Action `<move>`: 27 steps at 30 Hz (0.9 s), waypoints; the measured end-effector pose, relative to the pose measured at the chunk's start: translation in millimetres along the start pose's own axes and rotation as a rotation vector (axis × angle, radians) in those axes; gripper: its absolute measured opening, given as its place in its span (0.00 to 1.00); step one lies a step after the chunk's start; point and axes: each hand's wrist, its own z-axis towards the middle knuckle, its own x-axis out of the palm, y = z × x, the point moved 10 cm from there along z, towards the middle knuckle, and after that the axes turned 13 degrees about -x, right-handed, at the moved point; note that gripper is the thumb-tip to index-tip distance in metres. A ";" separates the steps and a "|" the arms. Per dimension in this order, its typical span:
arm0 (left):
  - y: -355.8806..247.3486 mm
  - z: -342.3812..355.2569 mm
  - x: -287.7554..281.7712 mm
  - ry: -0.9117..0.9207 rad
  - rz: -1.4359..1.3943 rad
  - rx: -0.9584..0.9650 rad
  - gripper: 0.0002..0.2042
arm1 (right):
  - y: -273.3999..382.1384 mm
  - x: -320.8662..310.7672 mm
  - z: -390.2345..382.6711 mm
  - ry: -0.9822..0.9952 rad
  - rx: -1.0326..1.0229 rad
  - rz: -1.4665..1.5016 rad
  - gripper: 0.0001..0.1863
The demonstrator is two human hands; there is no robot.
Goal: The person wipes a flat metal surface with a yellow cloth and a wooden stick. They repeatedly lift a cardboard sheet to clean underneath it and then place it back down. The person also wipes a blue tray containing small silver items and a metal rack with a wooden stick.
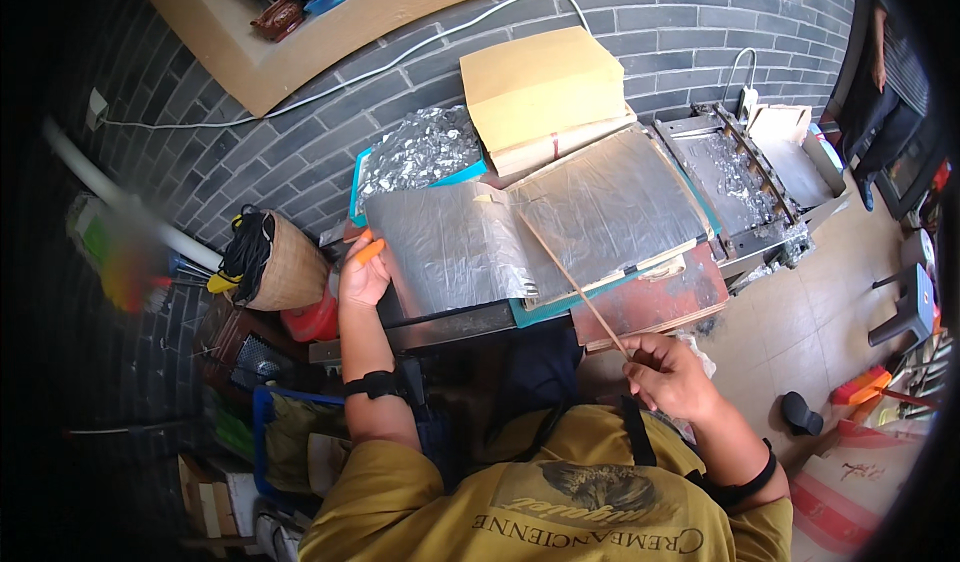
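My left hand (362,274), with orange covers on two fingertips, is curled at the left edge of a thin silvery sheet (430,252); whether it grips that edge I cannot make out. My right hand (668,370) holds a long thin wooden stick (590,305), whose far end reaches the seam between the left sheet and a stack of silvery sheets (610,197) on a teal board (545,312). A reddish board (690,295) lies under the stack's front right. Behind the sheets, a blue tray (355,197) holds crumpled foil pieces (420,142).
Tan paper (540,82) lies at the back. A metal rack (715,192) stands to the right, a woven basket (290,267) to the left. Another person (890,92) stands at the far right. A grey stool (905,302) and a dark shoe (800,412) are on the floor.
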 end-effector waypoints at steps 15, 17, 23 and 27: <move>-4.2 -0.3 -7.2 -0.004 -0.011 0.030 0.15 | 7.1 16.3 29.7 0.031 -0.032 -0.080 0.12; -2.4 5.5 -3.4 0.031 -0.009 0.031 0.15 | 9.9 17.0 31.3 0.021 -0.052 -0.024 0.13; 10.9 17.3 44.0 0.019 -0.014 0.001 0.12 | 8.1 -1.0 29.6 -0.124 -0.128 0.183 0.14; 7.4 24.2 20.8 -0.013 -0.026 0.019 0.12 | 14.5 -12.3 24.6 -0.162 -0.131 0.128 0.13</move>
